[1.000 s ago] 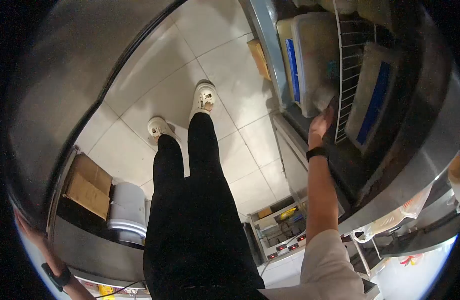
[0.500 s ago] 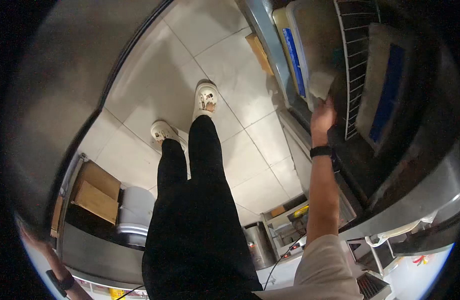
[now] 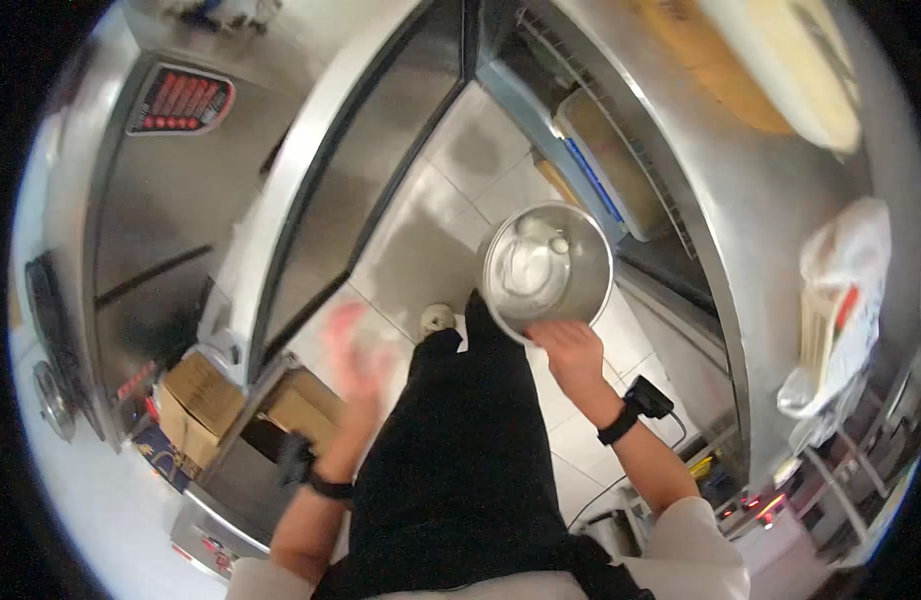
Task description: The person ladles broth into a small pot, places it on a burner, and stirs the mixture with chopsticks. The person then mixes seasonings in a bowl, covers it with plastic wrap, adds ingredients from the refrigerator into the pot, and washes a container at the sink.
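My right hand [image 3: 571, 355] grips the near rim of a round stainless steel pot [image 3: 609, 275], tilted so that its inside faces me. At its bottom are pale, shiny shapes [image 3: 536, 265] that I cannot make out. To the left, my left hand [image 3: 356, 355] is raised and blurred by motion, its fingers apart and nothing seen in them. It is nearest to the swung-out metal door [image 3: 311, 215] with a black seal. Behind the pot, the low steel cabinet stands open, with a lidded plastic container [image 3: 606, 165] inside.
A steel counter [image 3: 696, 170] runs along the right, bearing a white plastic bag [image 3: 846, 270] and a blurred pale object [image 3: 781, 60]. Cardboard boxes [image 3: 201, 400] stand at the lower left. Tiled floor [image 3: 411, 240] lies between the door and the cabinet.
My right hand has come out of the cabinet and now holds the steel pot before me. My left hand has moved inward from the far left edge. The view has shifted, showing more counter.
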A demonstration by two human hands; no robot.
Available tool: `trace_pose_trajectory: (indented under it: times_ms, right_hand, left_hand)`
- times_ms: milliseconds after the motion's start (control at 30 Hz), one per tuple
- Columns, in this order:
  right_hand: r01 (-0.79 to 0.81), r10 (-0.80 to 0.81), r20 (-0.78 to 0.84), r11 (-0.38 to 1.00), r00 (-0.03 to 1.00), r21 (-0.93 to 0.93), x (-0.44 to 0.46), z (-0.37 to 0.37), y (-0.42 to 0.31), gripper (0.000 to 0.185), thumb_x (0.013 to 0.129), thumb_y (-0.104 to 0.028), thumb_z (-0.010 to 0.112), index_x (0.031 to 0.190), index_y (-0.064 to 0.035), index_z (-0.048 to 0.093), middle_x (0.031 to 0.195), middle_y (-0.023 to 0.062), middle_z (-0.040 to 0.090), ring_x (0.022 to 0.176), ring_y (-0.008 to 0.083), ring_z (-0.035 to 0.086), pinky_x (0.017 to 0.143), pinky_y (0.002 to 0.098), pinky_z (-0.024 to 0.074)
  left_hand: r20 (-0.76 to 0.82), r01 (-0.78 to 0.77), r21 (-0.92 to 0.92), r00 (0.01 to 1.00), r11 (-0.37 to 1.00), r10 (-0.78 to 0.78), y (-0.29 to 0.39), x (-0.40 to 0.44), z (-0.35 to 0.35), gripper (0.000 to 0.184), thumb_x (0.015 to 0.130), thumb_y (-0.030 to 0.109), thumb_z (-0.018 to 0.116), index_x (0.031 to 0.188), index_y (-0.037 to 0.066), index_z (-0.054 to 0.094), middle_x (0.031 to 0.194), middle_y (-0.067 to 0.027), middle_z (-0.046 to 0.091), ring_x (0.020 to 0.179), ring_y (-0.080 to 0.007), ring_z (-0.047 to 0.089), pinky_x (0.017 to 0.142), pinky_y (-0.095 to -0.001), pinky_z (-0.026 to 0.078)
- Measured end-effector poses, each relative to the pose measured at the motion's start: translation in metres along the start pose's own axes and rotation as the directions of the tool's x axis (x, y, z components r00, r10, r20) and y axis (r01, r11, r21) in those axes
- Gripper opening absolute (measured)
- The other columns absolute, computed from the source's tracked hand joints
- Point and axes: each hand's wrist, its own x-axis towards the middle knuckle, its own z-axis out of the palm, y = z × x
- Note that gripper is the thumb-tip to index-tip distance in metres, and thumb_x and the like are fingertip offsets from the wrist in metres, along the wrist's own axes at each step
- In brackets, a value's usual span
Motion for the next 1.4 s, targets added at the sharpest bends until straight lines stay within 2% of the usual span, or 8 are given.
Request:
trace_pose_trajectory:
  times_ms: [67, 133, 233, 333, 433, 633, 933, 1400]
  right_hand:
    - [0.0, 0.0, -0.015, 0.999, 1.0, -0.054, -0.019, -0.036, -0.052, 0.018, 0.067, -0.007, 0.053, 0.083, -0.0108, 0.06, 0.081, 0.0019, 0.062, 0.074, 0.0165, 0.058, 0.062, 0.028, 0.0426]
    - [0.056, -0.06, -0.07, 0.997, 0.996, -0.061, -0.047, -0.064, -0.088, 0.018, 0.067, -0.01, 0.054, 0.085, -0.0123, 0.06, 0.082, 0.0008, 0.062, 0.074, 0.0152, 0.058, 0.061, 0.0277, 0.0421]
    - [-0.013, 0.004, -0.077, 0.992, 0.997, -0.124, -0.097, -0.108, -0.13, 0.022, 0.067, -0.013, 0.056, 0.089, -0.0135, 0.059, 0.086, 0.0, 0.061, 0.077, 0.0135, 0.058, 0.063, 0.0278, 0.0421]
    - [-0.149, 0.15, 0.014, 0.988, 0.989, -0.048, -0.145, -0.153, -0.156, 0.025, 0.07, -0.012, 0.059, 0.095, -0.0108, 0.058, 0.094, 0.0031, 0.059, 0.086, 0.0171, 0.056, 0.069, 0.0298, 0.0431]
    - [-0.388, 0.415, 0.077, 0.747, 0.907, 0.54, -0.201, -0.186, -0.167, 0.024, 0.077, -0.012, 0.056, 0.099, -0.0031, 0.054, 0.098, 0.0128, 0.056, 0.088, 0.0284, 0.054, 0.074, 0.035, 0.0449]
    - [-0.75, 0.754, -0.149, 0.655, 0.64, 0.095, -0.314, -0.197, -0.144, 0.029, 0.073, -0.013, 0.058, 0.099, -0.0048, 0.05, 0.097, 0.0186, 0.049, 0.088, 0.0349, 0.052, 0.067, 0.0371, 0.0475]
    - [-0.89, 0.692, -0.569, 0.415, 0.445, -0.191, -0.581, -0.221, -0.075, 0.039, 0.063, -0.005, 0.061, 0.1, -0.0048, 0.048, 0.096, 0.0178, 0.044, 0.076, 0.0318, 0.052, 0.062, 0.038, 0.047]
    - [-0.804, 0.838, -0.501, 0.445, 0.217, 0.395, -0.852, -0.273, 0.075, 0.019, 0.065, -0.005, 0.055, 0.084, -0.0019, 0.051, 0.089, 0.0198, 0.048, 0.075, 0.0365, 0.054, 0.064, 0.0412, 0.0459]
  left_hand:
    - [0.393, 0.318, -0.356, 0.904, 0.879, -0.168, 0.045, -0.016, 0.025, 0.082, 0.072, 0.016, 0.064, 0.132, 0.002, 0.01, 0.134, -0.0154, 0.019, 0.12, -0.0268, 0.026, 0.096, -0.0362, 0.028]
    - [0.69, 0.703, -0.614, 0.699, 0.359, -0.189, 0.086, -0.03, 0.03, 0.09, 0.072, 0.016, 0.065, 0.133, 0.003, 0.0, 0.135, -0.0154, 0.014, 0.122, -0.0248, 0.023, 0.095, -0.0344, 0.029]
    - [0.81, 0.785, -0.531, 0.581, 0.319, -0.08, 0.129, -0.053, 0.013, 0.088, 0.073, 0.012, 0.059, 0.133, 0.004, -0.004, 0.135, -0.0165, 0.013, 0.122, -0.0248, 0.022, 0.094, -0.0332, 0.031]
    - [0.733, 0.589, -0.643, 0.659, 0.489, 0.171, 0.14, -0.093, 0.028, 0.083, 0.073, 0.007, 0.051, 0.133, 0.006, -0.007, 0.135, -0.0151, 0.013, 0.121, -0.0238, 0.024, 0.093, -0.0326, 0.032]
    - [0.819, 0.597, -0.536, 0.54, 0.597, 0.195, 0.181, -0.138, 0.029, 0.083, 0.072, 0.008, 0.048, 0.133, 0.007, -0.008, 0.135, -0.0147, 0.015, 0.12, -0.0227, 0.026, 0.092, -0.0317, 0.032]
    - [0.952, 0.562, -0.288, 0.257, 0.775, 0.168, 0.25, -0.235, 0.076, 0.087, 0.071, 0.013, 0.053, 0.134, 0.011, -0.007, 0.132, -0.012, 0.019, 0.106, -0.0213, 0.038, 0.07, -0.0303, 0.044]
    - [0.985, 0.419, -0.159, 0.0, 0.894, 0.175, 0.359, -0.433, 0.21, 0.087, 0.071, 0.013, 0.052, 0.134, 0.013, -0.008, 0.13, -0.0129, 0.021, 0.108, -0.0236, 0.037, 0.072, -0.0324, 0.044]
    - [0.928, 0.178, -0.121, -0.33, 0.977, 0.175, 0.486, -0.613, 0.445, 0.09, 0.071, 0.025, 0.056, 0.134, 0.011, -0.007, 0.136, -0.0123, 0.011, 0.114, -0.0278, 0.032, 0.074, -0.0378, 0.044]
